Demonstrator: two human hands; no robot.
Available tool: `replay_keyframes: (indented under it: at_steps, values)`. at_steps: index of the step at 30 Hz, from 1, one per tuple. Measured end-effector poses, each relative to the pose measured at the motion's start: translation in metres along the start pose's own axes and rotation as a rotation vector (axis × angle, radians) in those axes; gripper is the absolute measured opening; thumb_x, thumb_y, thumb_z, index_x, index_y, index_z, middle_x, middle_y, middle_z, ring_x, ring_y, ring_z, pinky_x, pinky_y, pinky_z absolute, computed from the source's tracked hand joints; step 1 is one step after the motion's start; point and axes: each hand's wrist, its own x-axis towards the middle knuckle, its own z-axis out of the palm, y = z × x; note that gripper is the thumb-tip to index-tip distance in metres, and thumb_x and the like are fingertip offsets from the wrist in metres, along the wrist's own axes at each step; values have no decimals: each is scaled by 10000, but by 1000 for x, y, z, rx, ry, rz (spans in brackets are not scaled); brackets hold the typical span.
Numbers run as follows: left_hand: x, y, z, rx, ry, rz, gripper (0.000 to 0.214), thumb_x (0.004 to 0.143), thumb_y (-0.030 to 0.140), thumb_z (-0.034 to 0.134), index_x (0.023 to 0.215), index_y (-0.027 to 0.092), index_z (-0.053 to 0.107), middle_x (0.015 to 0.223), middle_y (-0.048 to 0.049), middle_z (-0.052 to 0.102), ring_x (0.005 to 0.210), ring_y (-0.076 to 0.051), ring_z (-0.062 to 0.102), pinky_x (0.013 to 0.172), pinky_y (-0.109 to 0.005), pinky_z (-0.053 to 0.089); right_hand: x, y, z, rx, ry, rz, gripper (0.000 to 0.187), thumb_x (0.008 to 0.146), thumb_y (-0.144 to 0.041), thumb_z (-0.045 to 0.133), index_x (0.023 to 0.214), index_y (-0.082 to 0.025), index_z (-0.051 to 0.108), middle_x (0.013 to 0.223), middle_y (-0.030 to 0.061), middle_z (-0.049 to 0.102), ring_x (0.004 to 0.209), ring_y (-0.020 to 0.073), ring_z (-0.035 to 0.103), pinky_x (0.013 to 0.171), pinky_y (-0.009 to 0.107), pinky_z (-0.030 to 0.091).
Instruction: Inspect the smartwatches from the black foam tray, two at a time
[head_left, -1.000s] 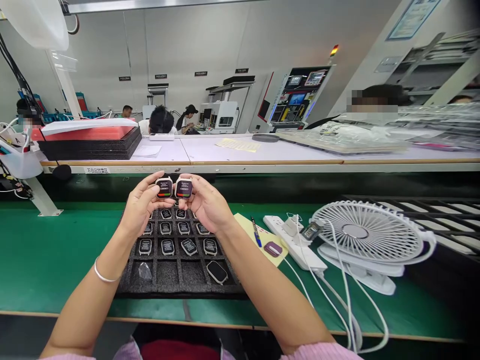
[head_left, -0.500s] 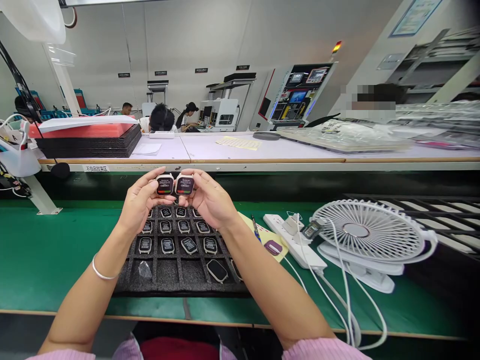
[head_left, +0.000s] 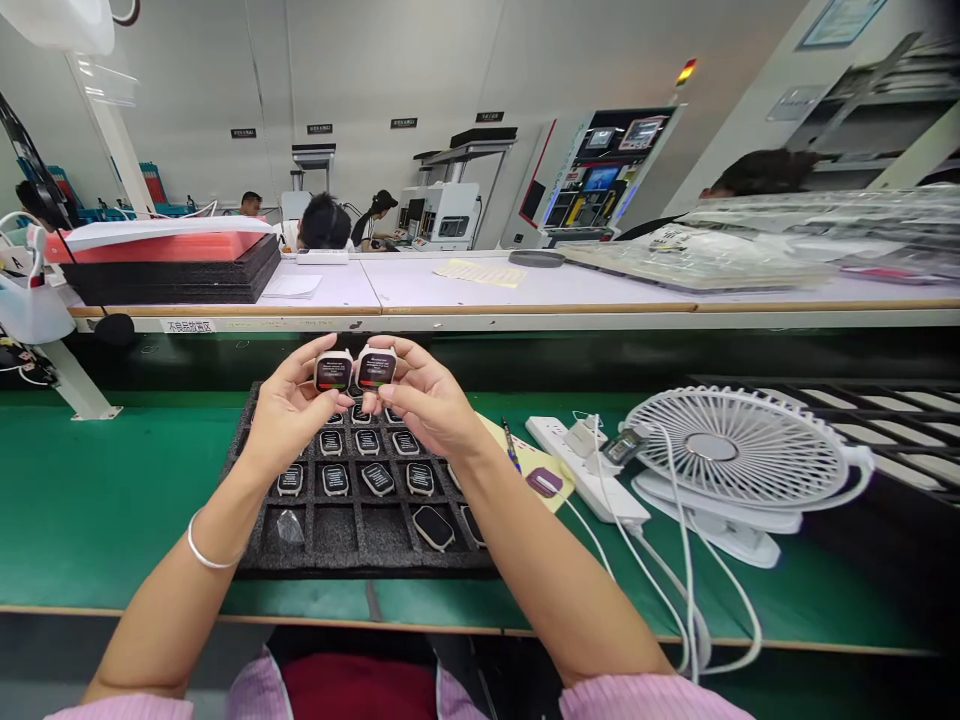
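Two strapless smartwatches with lit screens are held up side by side over the tray. My left hand (head_left: pixel 291 408) is closed on the left smartwatch (head_left: pixel 333 371), gripping it by its edges with the thumb below. In my right hand (head_left: pixel 433 405) is the right smartwatch (head_left: pixel 376 369), its thumb at the lower edge. Both screens show text and a red and green strip at the bottom. Beneath them lies a black foam tray (head_left: pixel 332 535) with several watch cases in its compartments. A dark-screened watch (head_left: pixel 433 527) sits tilted in the front row, and a small clear plastic bag (head_left: pixel 289 527) lies in another compartment.
On the right stand a white fan (head_left: pixel 739 455) and a white power strip (head_left: pixel 589 470) with trailing cables. A pen (head_left: pixel 511 445) and yellow paper (head_left: pixel 551 475) lie beside the tray. A shelf (head_left: pixel 420 290) behind carries foam sheets (head_left: pixel 172 265) and plastic trays (head_left: pixel 697 265). Several people sit beyond.
The left thumb has moved from the front of its watch down to the lower edge. The right thumb now shows below its watch. The camera view has shifted slightly.
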Motion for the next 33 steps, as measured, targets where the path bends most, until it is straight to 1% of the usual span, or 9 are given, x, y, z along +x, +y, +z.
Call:
replay_keyframes:
  at_steps: [6, 11, 14, 18, 21, 25, 33]
  values:
    - [-37, -17, 2, -9, 42, -121, 494, 769, 172, 735, 1243, 208, 603, 1084, -54, 690, 705, -112, 692, 710, -265, 615, -29, 26, -1, 46, -9, 81, 400, 772, -193, 722, 1155, -242, 613, 877, -11, 652, 660, 128, 651, 636, 289, 519]
    - [-70, -27, 2, -39, 41, -249, 517, 771, 177, 748, 1263, 214, 594, 1149, -72, 673, 717, -118, 696, 714, -276, 621, -62, 39, 2, 80, 16, 190, 398, 803, -207, 723, 1183, -235, 609, 859, -6, 645, 673, 136, 651, 642, 291, 515]
    - [-90, -29, 5, -65, 52, -311, 514, 787, 156, 732, 1276, 222, 587, 1116, -61, 684, 703, -109, 698, 681, -246, 615, -84, 44, 8, 144, 46, 248, 391, 830, -198, 705, 1206, -241, 609, 863, -7, 643, 677, 124, 651, 651, 277, 511]
    - [-111, -31, 10, -95, 77, -343, 512, 800, 114, 714, 1280, 241, 590, 1040, -32, 700, 696, -98, 701, 660, -210, 609, -107, 50, 17, 213, 102, 282, 384, 843, -216, 709, 1213, -250, 613, 904, 2, 646, 676, 118, 650, 664, 279, 521]
    - [-116, -35, 10, -109, 65, -334, 529, 805, 80, 700, 1293, 255, 593, 994, -17, 710, 702, -93, 704, 662, -194, 605, -113, 53, 19, 218, 131, 288, 395, 842, -228, 717, 1221, -250, 610, 928, 12, 647, 682, 126, 652, 662, 288, 525]
    - [-115, -40, 9, -116, 59, -323, 533, 815, 58, 680, 1292, 285, 600, 985, 1, 708, 708, -77, 701, 667, -171, 594, -113, 58, 18, 212, 147, 295, 411, 838, -206, 709, 1233, -253, 603, 937, 16, 645, 696, 134, 656, 667, 297, 532]
    - [-112, -48, 10, -71, 127, -331, 493, 790, 87, 711, 1237, 266, 607, 981, 0, 689, 667, -59, 667, 625, -158, 570, -110, 68, 19, 198, 150, 307, 400, 840, -202, 691, 1226, -248, 596, 940, 18, 647, 687, 130, 644, 664, 298, 529]
